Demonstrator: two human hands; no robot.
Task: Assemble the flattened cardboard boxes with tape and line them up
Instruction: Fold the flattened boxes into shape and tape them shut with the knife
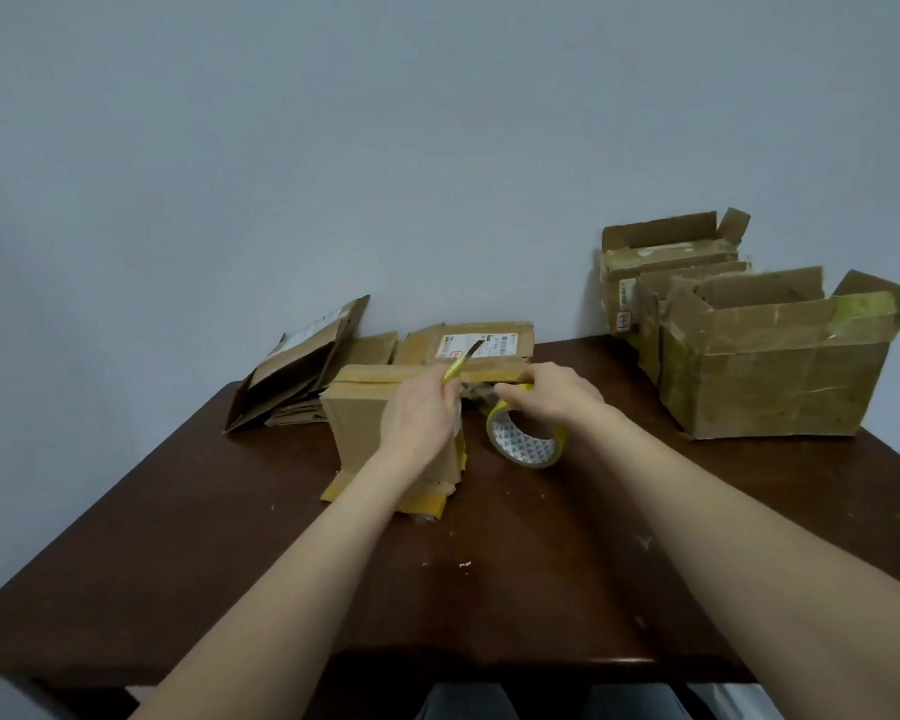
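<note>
- The cardboard box being taped stands upright in the middle of the dark worktop.
- Likely risk: the cutter blade sits near the right hand's fingers, so a slip could nick them.
- The left hand rests against the box and grips the cutter. The right hand grasps the tape roll just beside it.
- Flattened boxes lie behind; finished boxes stand far right.
</note>
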